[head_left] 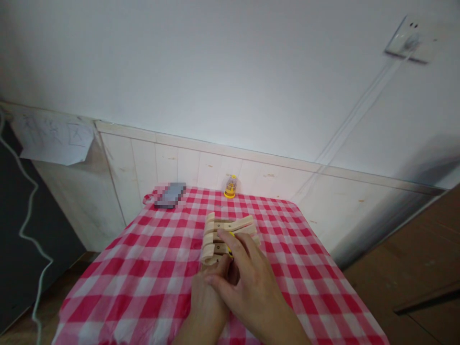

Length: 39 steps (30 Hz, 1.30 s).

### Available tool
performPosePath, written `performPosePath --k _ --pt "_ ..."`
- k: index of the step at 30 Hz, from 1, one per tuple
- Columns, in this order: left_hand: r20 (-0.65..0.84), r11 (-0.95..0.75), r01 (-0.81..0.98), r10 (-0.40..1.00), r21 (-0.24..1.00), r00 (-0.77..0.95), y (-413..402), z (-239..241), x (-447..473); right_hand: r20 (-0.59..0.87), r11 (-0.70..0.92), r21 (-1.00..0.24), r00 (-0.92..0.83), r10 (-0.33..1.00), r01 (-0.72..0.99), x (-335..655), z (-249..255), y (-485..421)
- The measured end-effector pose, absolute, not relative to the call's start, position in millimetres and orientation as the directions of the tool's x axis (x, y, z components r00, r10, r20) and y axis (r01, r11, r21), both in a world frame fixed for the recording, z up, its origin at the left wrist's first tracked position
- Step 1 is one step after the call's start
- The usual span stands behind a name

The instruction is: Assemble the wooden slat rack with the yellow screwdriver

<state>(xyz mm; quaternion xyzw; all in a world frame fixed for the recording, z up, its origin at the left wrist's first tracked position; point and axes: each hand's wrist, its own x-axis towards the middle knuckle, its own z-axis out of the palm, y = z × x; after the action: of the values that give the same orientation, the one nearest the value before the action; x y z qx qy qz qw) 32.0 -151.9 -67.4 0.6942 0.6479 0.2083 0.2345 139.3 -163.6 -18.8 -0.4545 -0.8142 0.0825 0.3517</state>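
A pale slatted wooden piece (210, 237) with small round screw heads or holes along its slats lies on the table, its far right slats fanning out. My left hand (209, 294) is curled at its near edge and appears to grip it; most of its fingers are hidden. Crossing over it, my right hand (251, 268) has its fingers bent around a small yellow tool (231, 235) that stands against the slats. Only bits of yellow show between the fingers, so the tool's exact kind is hidden. The right thumb lies over the back of the left hand.
A red and white checked cloth (143, 268) covers the table. At the back stands a clear container with a yellow base and cap (230, 187). A blurred-out phone-like slab (170, 195) lies back left. Behind are a white wall (230, 86) and a socket with cable (411, 43).
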Motion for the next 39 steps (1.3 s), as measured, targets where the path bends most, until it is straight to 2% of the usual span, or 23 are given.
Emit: performPosePath --k 4,10,27,32,39 --pt "-0.036 -0.028 0.839 0.998 0.544 0.056 -153.5 -64.7 31.4 0.428 0.533 -0.532 -0.334 0.840 0.657 140.5 -19.7 -162.7" --pt "-0.051 -0.019 0.827 0.997 0.562 0.058 -154.9 -58.9 30.9 0.358 0.509 -0.593 -0.361 0.861 0.624 145.4 -14.4 -164.2" --pt "0.035 -0.036 0.872 0.999 0.489 0.021 -157.7 -60.4 34.0 0.581 0.581 -0.559 -0.220 0.783 0.591 166.9 -16.0 -141.8" --pt "0.042 -0.038 0.874 0.999 0.484 0.020 -156.1 -60.4 34.7 0.590 0.565 -0.565 -0.185 0.786 0.602 168.4 -20.1 -141.2" --pt "0.082 -0.064 0.867 0.996 0.494 0.026 -155.3 -66.2 34.2 0.544 0.495 -0.637 -0.110 0.832 0.591 171.5 -21.8 -135.7"
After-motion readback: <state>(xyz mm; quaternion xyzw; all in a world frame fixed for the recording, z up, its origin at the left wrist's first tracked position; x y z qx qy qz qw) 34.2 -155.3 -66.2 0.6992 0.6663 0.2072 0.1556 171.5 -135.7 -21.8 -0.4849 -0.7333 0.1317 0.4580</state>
